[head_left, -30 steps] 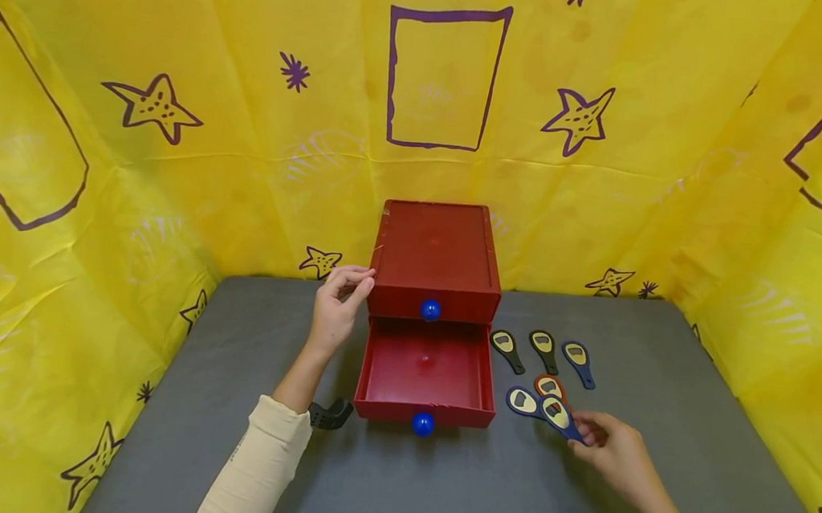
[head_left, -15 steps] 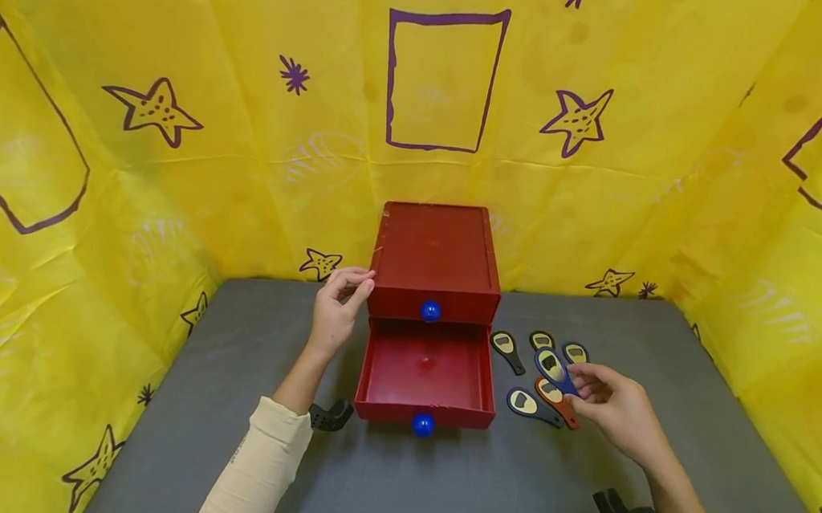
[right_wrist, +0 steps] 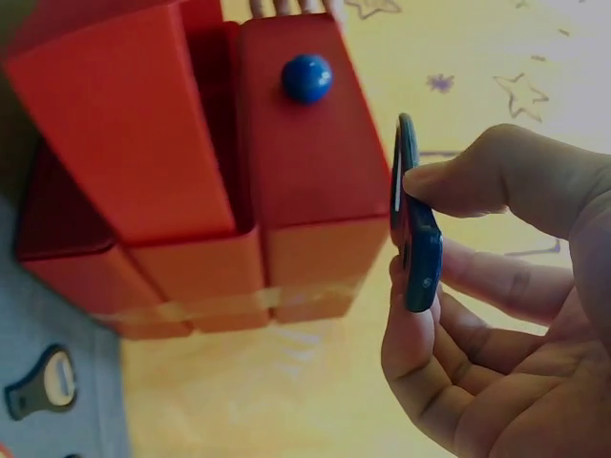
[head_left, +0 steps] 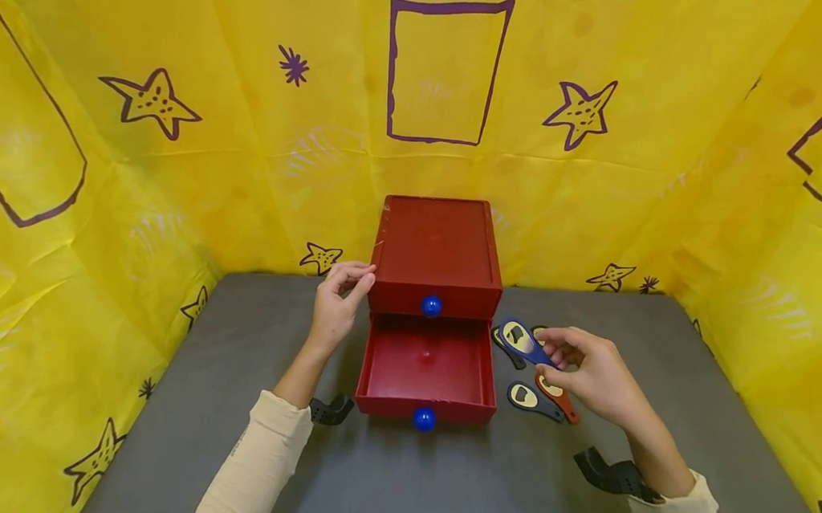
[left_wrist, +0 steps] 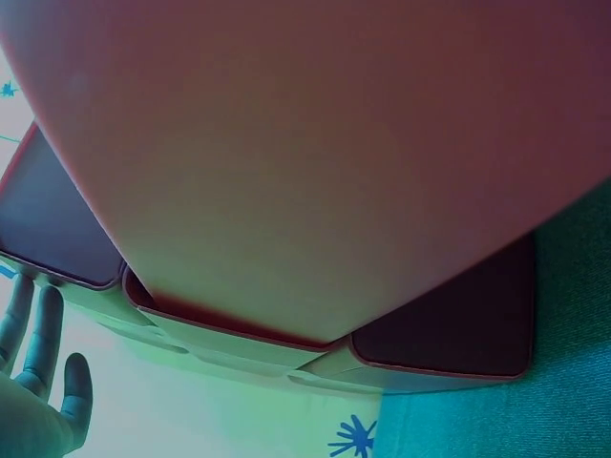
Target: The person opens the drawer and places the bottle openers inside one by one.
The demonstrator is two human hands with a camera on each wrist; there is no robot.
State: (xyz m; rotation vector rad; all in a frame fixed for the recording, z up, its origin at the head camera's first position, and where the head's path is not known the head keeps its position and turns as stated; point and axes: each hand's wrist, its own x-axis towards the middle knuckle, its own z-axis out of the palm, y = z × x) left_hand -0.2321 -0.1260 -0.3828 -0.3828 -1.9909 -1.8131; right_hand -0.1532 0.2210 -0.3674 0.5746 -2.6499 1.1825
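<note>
A red drawer unit stands at the back, its lower visible drawer pulled out and its top drawer closed, both with blue ball knobs. My left hand touches the unit's upper left edge with fairly straight fingers. Over the table to the right of the drawer, my right hand pinches a blue bottle opener between thumb and fingers; the right wrist view shows this opener edge-on. Beneath and around it lie a red-brown bottle opener, a dark blue one and black ones partly hidden by the hand.
A grey table carries everything. Yellow cloth with purple drawings hangs behind and at both sides. Black wrist mounts sit on both wrists. A dark bottle opener lies beside the unit in the right wrist view.
My right hand has lifted the blue bottle opener off the others and carried it left and away from me, towards the drawer unit. The left hand has stayed in place.
</note>
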